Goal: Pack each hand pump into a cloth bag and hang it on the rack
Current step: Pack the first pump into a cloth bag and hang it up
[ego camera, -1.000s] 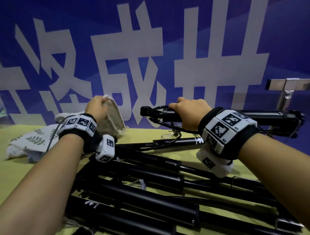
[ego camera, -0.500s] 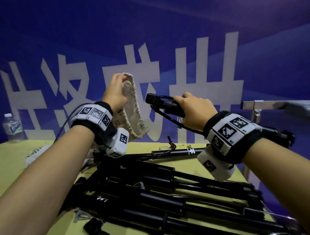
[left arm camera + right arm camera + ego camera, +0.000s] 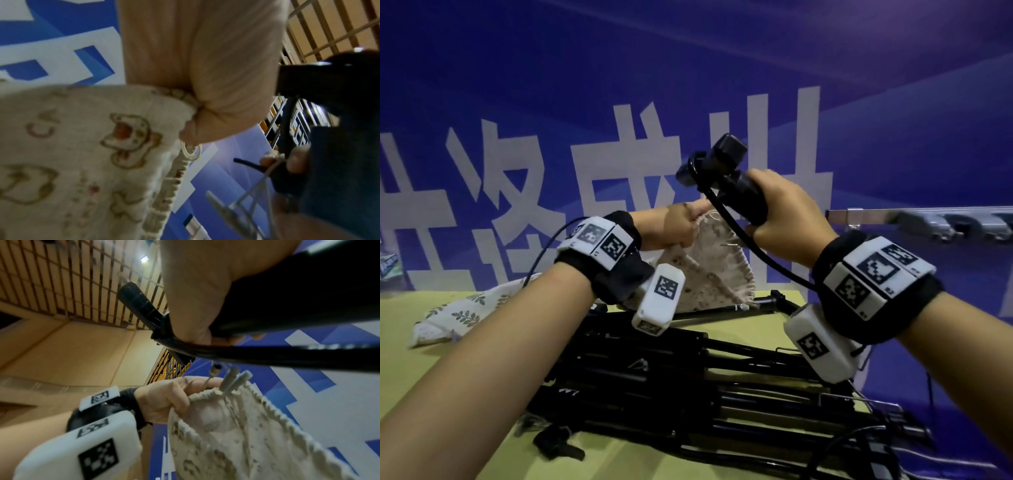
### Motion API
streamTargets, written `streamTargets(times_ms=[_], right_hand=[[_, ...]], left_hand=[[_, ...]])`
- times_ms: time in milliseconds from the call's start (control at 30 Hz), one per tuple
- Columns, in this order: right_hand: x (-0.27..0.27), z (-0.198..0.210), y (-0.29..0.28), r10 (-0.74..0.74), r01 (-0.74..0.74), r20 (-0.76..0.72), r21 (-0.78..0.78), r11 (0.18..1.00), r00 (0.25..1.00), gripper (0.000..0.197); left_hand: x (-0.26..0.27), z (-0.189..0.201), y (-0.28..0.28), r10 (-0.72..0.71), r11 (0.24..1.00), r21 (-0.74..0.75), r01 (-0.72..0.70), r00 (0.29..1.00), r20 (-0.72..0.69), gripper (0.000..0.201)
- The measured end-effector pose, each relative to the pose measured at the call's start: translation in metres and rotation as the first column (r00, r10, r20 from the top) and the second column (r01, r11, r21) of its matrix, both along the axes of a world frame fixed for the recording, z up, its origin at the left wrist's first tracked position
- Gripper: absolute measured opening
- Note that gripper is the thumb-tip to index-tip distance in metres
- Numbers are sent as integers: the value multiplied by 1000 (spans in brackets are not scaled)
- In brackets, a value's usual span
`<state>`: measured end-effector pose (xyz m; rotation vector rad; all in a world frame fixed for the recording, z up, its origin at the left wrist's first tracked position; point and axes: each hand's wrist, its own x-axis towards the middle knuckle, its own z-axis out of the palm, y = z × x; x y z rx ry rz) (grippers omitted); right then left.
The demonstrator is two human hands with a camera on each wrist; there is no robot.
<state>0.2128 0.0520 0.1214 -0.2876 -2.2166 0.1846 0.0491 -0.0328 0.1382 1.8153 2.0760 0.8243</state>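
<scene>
My right hand (image 3: 786,219) grips a black hand pump (image 3: 743,192) by its barrel, head end tilted up and left, its black hose (image 3: 760,253) looping down toward my wrist. Just left of it, my left hand (image 3: 671,228) pinches the rim of a cream printed cloth bag (image 3: 709,274), which hangs below. In the left wrist view the fingers (image 3: 205,81) clamp the gathered rim of the bag (image 3: 82,162). The right wrist view shows the pump (image 3: 287,308) over the bag's mouth (image 3: 226,426), with small nozzle adapters (image 3: 232,376) dangling at the rim.
A pile of black pumps (image 3: 705,387) covers the yellow-green table (image 3: 421,370) below my arms. A leaf-print cloth bag (image 3: 458,313) lies at the back left. A metal rack (image 3: 866,216) with hooks (image 3: 924,224) runs along the right, before the blue banner.
The right hand has tilted the pump's head end upward. The left hand has carried the bag down and to the right, so its rim is now beside the pump.
</scene>
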Motion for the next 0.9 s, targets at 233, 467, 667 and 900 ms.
streamTargets(times_ms=[233,467,667,900], right_hand=[[23,-13,6,120,-110,99,-102,989,988,46],[29,-11,13,19,-7,313,-39,999,950,31],[21,-12,11,-220,135,443,216,967,869,35],[19,-11,21,-502,362,403,375,853,765,34]], left_hand=[[5,2,-9,-49,999,23,44,947,317,63],[10,10,-23,-115,993,30,111,930,349,90],[31,13,-25,-172,984,9,179,931,322,70],[32,13,-27,-86,995,-31,98,961,261,85]])
